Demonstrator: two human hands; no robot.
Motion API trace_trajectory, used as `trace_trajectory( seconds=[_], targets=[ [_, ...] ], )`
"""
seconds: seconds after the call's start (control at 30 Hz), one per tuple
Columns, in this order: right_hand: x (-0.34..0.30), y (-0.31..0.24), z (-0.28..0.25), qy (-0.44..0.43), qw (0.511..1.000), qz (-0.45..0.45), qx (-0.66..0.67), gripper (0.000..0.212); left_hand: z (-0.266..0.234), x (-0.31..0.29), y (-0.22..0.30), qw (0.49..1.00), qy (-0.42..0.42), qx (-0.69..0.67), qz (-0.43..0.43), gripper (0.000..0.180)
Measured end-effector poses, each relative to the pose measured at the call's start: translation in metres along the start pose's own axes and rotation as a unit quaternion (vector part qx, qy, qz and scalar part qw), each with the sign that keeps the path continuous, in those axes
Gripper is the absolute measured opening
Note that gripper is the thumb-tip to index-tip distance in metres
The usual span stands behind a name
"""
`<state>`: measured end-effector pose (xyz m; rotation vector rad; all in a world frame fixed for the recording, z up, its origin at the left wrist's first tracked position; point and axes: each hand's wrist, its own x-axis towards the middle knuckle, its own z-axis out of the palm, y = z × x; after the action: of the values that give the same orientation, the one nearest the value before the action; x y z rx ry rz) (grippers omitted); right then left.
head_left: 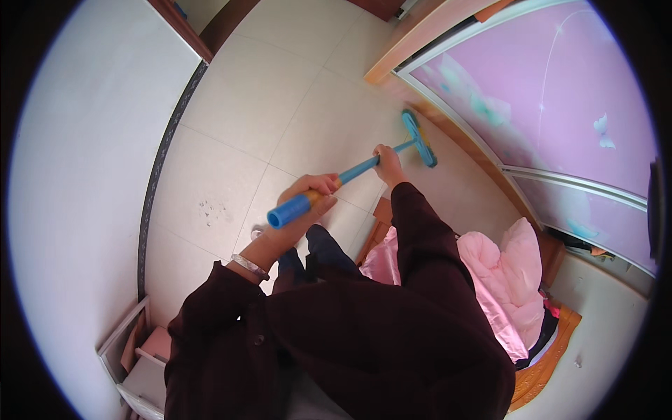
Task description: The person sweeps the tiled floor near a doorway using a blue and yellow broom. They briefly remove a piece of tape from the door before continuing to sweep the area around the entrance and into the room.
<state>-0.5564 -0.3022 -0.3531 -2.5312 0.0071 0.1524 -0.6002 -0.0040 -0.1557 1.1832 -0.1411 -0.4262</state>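
A long-handled floor brush (358, 170) with a blue pole slants from the middle of the head view up to the right. Its narrow blue head with yellow edging (418, 138) is down at the floor by the wardrobe's base; the underside is hidden. My left hand (308, 190) is closed round the pole just above the thick blue end grip (289, 211), with a bracelet (250, 267) on that wrist. Farther down the pole, nearer the head, my right hand (388, 166) grips it too. Dark sleeves cover both forearms.
Pale floor tiles (231, 147) carry dark marks (210, 210) at left. A purple sliding-door wardrobe (546, 91) lines the right. Pink padded bedding or clothing (507, 280) lies on wooden furniture (542, 381) beside me. A white wall (91, 154) and a small rack (143, 364) stand left.
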Motion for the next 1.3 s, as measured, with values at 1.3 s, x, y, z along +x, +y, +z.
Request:
trace_trajectory(
  seconds=[1.3],
  targets=[
    [-0.013, -0.097, -0.061, 0.028, 0.987, -0.108, 0.112, 0.01, 0.067, 0.029, 0.133, 0.939, -0.23, 0.081, 0.24, 0.027]
  ],
)
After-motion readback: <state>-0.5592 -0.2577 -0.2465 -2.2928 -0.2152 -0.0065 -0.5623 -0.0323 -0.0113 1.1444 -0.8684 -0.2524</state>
